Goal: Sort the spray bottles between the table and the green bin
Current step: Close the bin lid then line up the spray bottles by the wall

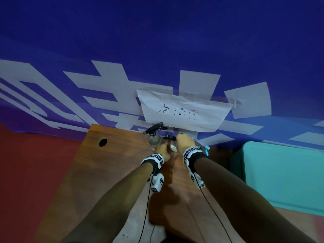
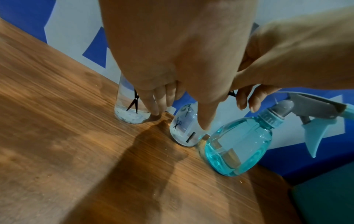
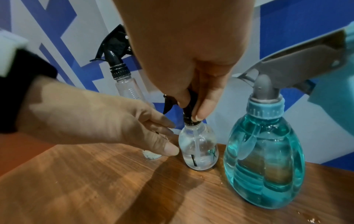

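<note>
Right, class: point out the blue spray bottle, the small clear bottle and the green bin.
blue spray bottle (image 3: 264,159), right wrist view, on its liquid-filled belly.
small clear bottle (image 3: 197,145), right wrist view, on its clear body below the black collar.
green bin (image 1: 284,174), head view, on its flat top surface.

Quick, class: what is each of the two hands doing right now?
Left hand: open, fingers extended between the tall clear bottle and the small clear bottle.
Right hand: pinching the small clear bottle's black neck.
</note>
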